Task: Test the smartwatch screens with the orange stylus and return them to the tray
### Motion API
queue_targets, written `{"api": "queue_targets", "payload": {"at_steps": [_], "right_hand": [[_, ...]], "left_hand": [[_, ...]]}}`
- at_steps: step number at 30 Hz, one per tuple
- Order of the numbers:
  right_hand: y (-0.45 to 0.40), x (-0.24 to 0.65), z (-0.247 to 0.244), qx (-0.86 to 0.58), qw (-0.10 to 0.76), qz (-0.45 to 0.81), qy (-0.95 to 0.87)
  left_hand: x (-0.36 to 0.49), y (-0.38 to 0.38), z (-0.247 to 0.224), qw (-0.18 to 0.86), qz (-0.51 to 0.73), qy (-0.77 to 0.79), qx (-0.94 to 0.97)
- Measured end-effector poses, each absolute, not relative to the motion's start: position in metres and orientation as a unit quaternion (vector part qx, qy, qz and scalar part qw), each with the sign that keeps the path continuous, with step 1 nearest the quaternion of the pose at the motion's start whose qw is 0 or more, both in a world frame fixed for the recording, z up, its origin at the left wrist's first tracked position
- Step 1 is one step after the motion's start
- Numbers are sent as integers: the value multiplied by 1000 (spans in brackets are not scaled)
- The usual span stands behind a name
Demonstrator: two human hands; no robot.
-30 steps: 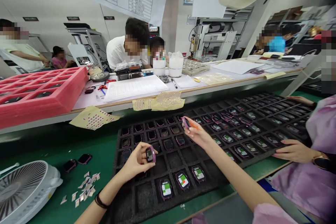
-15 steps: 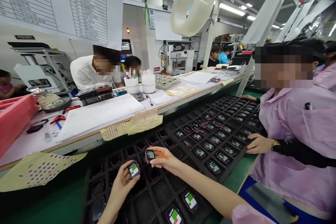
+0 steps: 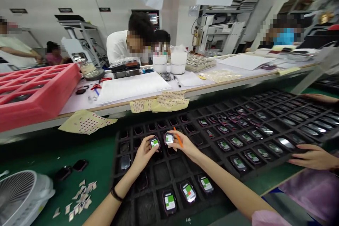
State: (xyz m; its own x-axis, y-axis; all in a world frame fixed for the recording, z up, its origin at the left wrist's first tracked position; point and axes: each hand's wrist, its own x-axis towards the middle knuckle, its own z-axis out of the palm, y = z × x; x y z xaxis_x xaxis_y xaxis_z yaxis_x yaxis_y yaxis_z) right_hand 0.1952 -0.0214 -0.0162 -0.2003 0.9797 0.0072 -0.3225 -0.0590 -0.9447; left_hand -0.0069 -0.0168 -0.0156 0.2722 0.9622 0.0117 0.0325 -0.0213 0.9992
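Two lit watch units are lifted side by side over a black foam tray (image 3: 161, 171) at the center of the frame. Our left hand (image 3: 144, 153) pinches one watch (image 3: 154, 143) between thumb and fingers; our right hand (image 3: 184, 145), just beside it, pinches a second watch (image 3: 168, 138) by its edge, an orange stick (image 3: 178, 138) also held in that hand. Below, at bottom center, three watches with glowing screens (image 3: 188, 191) sit in tray pockets, while rows of units fill a second section (image 3: 246, 137) at right, where a co-worker's hand (image 3: 314, 157) rests at the near edge. At lower left, a white fan (image 3: 19, 197) stands near two dark watches (image 3: 80, 165) and scattered small pieces (image 3: 82, 197) on the green surface (image 3: 99, 159).
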Motion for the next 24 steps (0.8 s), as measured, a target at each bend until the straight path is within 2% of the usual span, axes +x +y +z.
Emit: {"api": "queue_targets", "payload": {"at_steps": [11, 17, 24], "right_hand": [[-32, 197, -12, -378, 489, 598, -510], [-32, 195, -9, -394, 467, 585, -533], [-32, 196, -11, -400, 461, 578, -542]], "left_hand": [[-8, -24, -10, 548, 446, 402, 583], [-10, -23, -12, 526, 424, 441, 591], [-7, -25, -9, 562, 432, 415, 570]]}}
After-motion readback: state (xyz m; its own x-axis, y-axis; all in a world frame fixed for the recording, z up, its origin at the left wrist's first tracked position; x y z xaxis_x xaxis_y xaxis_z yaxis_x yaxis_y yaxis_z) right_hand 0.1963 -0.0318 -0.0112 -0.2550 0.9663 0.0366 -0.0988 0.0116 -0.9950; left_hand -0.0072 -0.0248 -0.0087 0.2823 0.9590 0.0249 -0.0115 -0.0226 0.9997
